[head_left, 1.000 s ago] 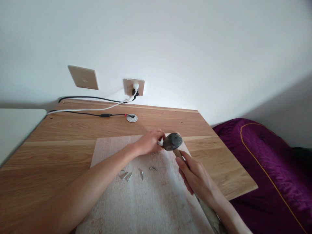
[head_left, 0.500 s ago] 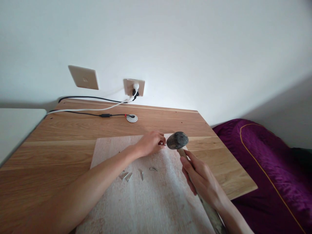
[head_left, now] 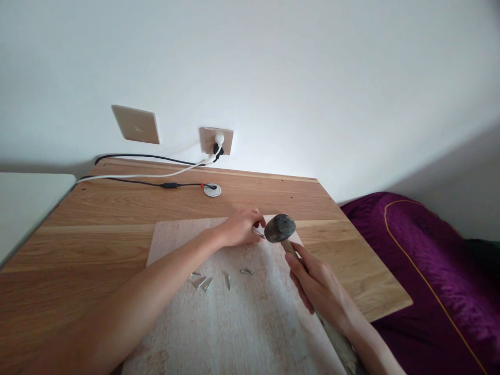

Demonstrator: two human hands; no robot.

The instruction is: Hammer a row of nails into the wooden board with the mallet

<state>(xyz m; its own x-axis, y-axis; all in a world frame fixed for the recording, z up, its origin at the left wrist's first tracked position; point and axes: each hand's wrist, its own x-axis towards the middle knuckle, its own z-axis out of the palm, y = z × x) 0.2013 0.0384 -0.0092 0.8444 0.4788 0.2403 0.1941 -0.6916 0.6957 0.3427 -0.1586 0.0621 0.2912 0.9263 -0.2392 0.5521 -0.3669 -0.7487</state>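
My right hand point(head_left: 322, 284) is wrapped round the wooden handle of a hammer point(head_left: 280, 228) with a thick, dark, scuffed head. The hammer head is just right of my left hand point(head_left: 242, 228), over the far part of a pale wooden board point(head_left: 250, 323). My left fingers are curled at the far edge of the board, round what looks like a small nail, mostly hidden by the fingers and the hammer head. Several loose silver nails point(head_left: 228, 281) lie on the board, nearer to me than my left hand.
The board lies on a wooden desk point(head_left: 78, 237) against a white wall point(head_left: 297, 94). Black and white cables point(head_left: 156, 176) run along the back to a wall socket point(head_left: 216, 140), near a round cable grommet point(head_left: 212, 190). Purple cloth point(head_left: 414, 250) covers something at the right.
The hammer head has shifted slightly left and down, closer to my left fingers. A wider gap shows between my left thumb and fingers. The loose nails stay where they were.
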